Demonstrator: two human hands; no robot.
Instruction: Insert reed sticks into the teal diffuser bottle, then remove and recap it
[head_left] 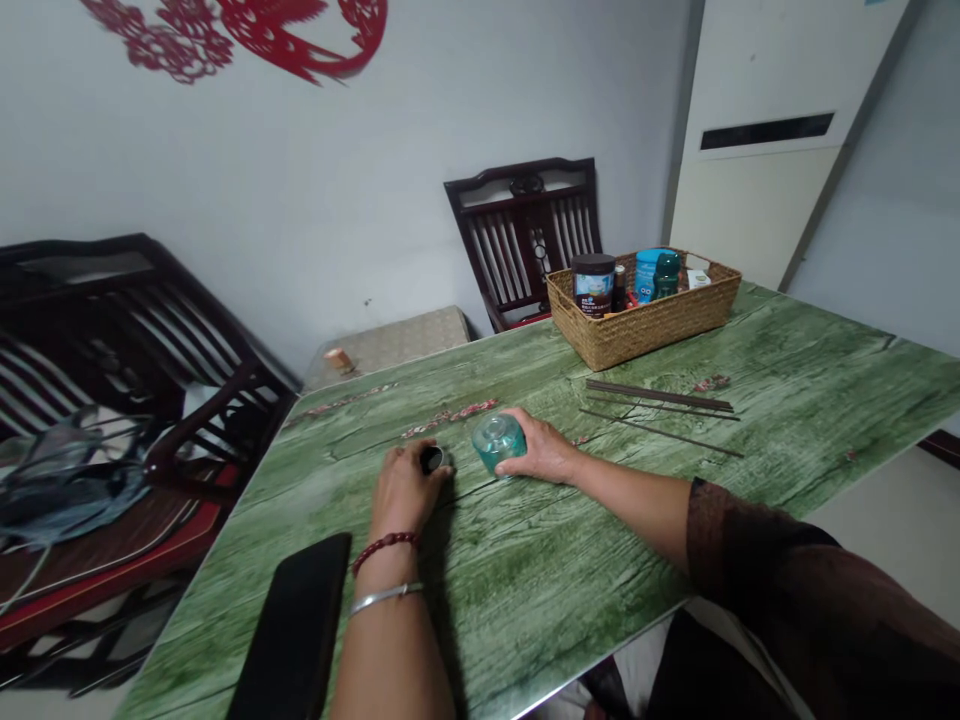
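My right hand (546, 450) is wrapped round the side of a small teal glass bottle (489, 452) standing on the green wood-patterned table (540, 580). To its left, my left hand (405, 490) grips a small dark round cap (432, 460) with a pale rim, held at or just above the tabletop. A short gap separates the cap from the bottle. Several thin dark sticks (660, 396) lie on the table beyond my right forearm.
A wicker basket (645, 338) with a brown-lidded jar (593, 285) and other containers stands at the back right. Near my left forearm lies a black flat slab (296, 625). Dark wooden chairs (525, 230) stand behind and to the left.
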